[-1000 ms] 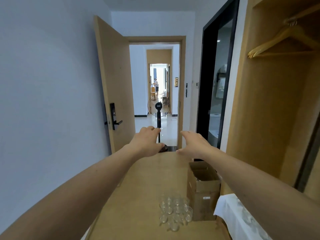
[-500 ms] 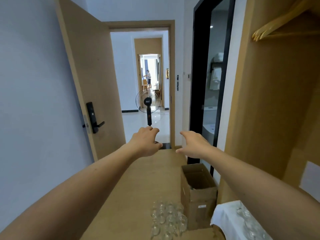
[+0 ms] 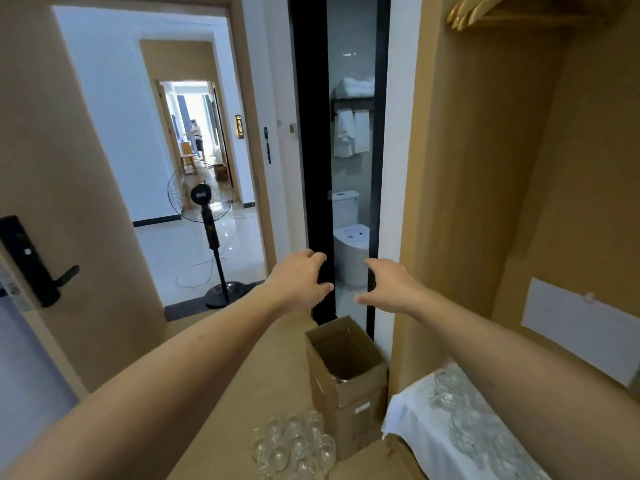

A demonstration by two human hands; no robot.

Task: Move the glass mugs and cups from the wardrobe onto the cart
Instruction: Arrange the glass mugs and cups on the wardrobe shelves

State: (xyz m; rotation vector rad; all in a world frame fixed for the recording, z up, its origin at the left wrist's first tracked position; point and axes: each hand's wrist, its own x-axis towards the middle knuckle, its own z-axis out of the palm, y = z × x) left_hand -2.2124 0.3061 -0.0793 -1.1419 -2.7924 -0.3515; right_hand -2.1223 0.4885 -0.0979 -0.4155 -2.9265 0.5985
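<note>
Both arms reached forward through the middle of the frame. The left hand hung with its fingers loosely curled and held nothing; the right hand was spread, thumb out to the left, also holding nothing. The two hands were near each other but apart, in front of a dark-framed glass door.

At the bottom centre a cluster of clear glass cups stood on a tan wooden surface, apparently the cart top, though its edges lay out of view. Just right of them stood an open cardboard box. At the lower right, more glassware lay on a white cloth inside the wardrobe; blur made the single pieces hard to tell apart. Wooden hangers showed in the upper right corner.

On the left an open wooden door carried a black lock handle. Beyond the doorway stood a black pedestal fan on a glossy floor.
</note>
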